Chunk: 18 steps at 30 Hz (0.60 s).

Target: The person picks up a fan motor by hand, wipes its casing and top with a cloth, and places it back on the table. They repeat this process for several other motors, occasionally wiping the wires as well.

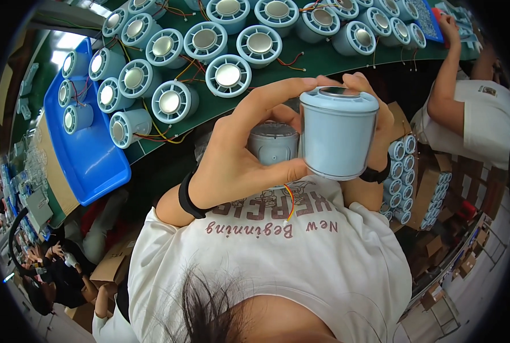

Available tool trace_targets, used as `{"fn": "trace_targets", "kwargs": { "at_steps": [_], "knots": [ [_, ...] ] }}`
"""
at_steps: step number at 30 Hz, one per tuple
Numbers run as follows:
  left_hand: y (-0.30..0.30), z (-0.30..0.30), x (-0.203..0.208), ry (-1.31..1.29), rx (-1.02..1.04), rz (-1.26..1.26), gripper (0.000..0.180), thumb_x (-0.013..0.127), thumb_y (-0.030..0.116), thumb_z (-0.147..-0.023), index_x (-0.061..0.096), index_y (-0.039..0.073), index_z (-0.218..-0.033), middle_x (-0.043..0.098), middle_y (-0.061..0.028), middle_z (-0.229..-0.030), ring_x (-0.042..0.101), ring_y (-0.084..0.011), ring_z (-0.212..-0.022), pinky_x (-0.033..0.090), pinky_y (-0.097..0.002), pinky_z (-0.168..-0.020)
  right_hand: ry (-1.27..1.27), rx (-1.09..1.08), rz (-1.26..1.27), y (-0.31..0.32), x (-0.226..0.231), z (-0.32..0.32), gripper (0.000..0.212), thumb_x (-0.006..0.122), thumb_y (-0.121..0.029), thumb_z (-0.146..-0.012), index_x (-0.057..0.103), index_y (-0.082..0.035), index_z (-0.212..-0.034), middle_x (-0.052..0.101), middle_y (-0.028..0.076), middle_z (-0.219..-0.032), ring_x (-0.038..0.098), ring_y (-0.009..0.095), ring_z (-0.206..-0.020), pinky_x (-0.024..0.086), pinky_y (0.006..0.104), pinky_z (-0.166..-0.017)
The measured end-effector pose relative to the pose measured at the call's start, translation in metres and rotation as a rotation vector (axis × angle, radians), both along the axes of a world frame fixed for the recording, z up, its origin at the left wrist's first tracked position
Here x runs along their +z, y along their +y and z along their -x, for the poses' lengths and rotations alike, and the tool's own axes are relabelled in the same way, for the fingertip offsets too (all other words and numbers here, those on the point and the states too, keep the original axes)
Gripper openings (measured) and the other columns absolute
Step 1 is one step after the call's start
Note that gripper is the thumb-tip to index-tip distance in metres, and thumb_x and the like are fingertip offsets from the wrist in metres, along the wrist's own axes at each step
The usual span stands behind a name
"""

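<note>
Up close in front of my chest is a light-blue cylindrical housing (338,137), upright, with a round metallic disc in its ribbed top. My left hand (238,151) grips it from the left, thumb at its lower edge and fingertips by its top rim. My right hand (383,114) is wrapped round its far right side, mostly hidden behind it. A second light-blue housing (273,150), with a clear-looking top, shows in the gap between my left thumb and fingers; whether that hand also holds it I cannot tell. Thin red and yellow wires (290,201) hang below my left thumb.
Several similar housings (228,75) with wires stand on the green table (212,111). A blue tray (98,166) at the left holds a few more. Stacked housings (401,177) stand by cardboard boxes at the right. Another person's arm (446,86) reaches to the table, far right.
</note>
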<state>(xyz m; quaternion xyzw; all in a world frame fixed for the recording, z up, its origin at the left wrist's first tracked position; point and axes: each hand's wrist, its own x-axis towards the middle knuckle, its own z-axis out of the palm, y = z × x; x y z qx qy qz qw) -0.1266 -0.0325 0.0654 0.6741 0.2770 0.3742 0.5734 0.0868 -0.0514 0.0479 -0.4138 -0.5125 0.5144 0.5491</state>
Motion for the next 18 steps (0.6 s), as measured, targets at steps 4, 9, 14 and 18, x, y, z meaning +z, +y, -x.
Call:
{"fn": "trace_targets", "kwargs": {
  "at_steps": [4, 9, 14, 18],
  "knots": [
    [-0.004, -0.004, 0.001, -0.108, 0.106, -0.036, 0.076, 0.082, 0.008, -0.062, 0.051, 0.006, -0.131, 0.064, -0.0077, -0.11, 0.063, -0.0156, -0.088, 0.052, -0.0303, -0.081, -0.217, 0.117, -0.287, 0.02, -0.008, -0.013, 0.083, 0.071, -0.057, -0.071, 0.057, 0.002, -0.126, 0.065, 0.014, -0.106, 0.066, 0.02, -0.088, 0.049, 0.0249, -0.07],
    [-0.001, -0.002, 0.007, -0.038, 0.162, -0.131, 0.071, 0.083, 0.008, -0.061, 0.055, 0.007, -0.127, 0.064, -0.007, -0.107, 0.063, -0.0179, -0.086, 0.052, -0.0302, -0.079, -0.365, 0.115, -0.153, 0.015, 0.008, -0.03, 0.116, 0.038, -0.092, -0.062, 0.057, 0.002, -0.127, 0.064, 0.013, -0.104, 0.065, 0.022, -0.091, 0.05, 0.0283, -0.075],
    [-0.003, -0.006, 0.005, 0.123, 0.087, -0.293, 0.073, 0.087, 0.011, -0.059, 0.056, 0.002, -0.124, 0.063, -0.0101, -0.114, 0.062, -0.0192, -0.089, 0.05, -0.0293, -0.08, -0.391, 0.2, 0.078, 0.005, 0.036, -0.021, 0.116, 0.039, -0.092, -0.062, 0.057, 0.003, -0.125, 0.065, 0.015, -0.108, 0.064, 0.021, -0.093, 0.05, 0.0294, -0.079],
    [-0.003, -0.011, 0.004, 0.151, 0.032, -0.271, 0.075, 0.089, 0.01, -0.058, 0.056, 0.001, -0.124, 0.064, -0.0112, -0.117, 0.061, -0.0189, -0.09, 0.048, -0.029, -0.081, -0.424, 0.325, 0.203, 0.009, 0.036, -0.02, 0.134, 0.028, -0.1, -0.052, 0.052, 0.008, -0.127, 0.065, 0.015, -0.106, 0.064, 0.019, -0.097, 0.05, 0.0286, -0.083]
  ]
}}
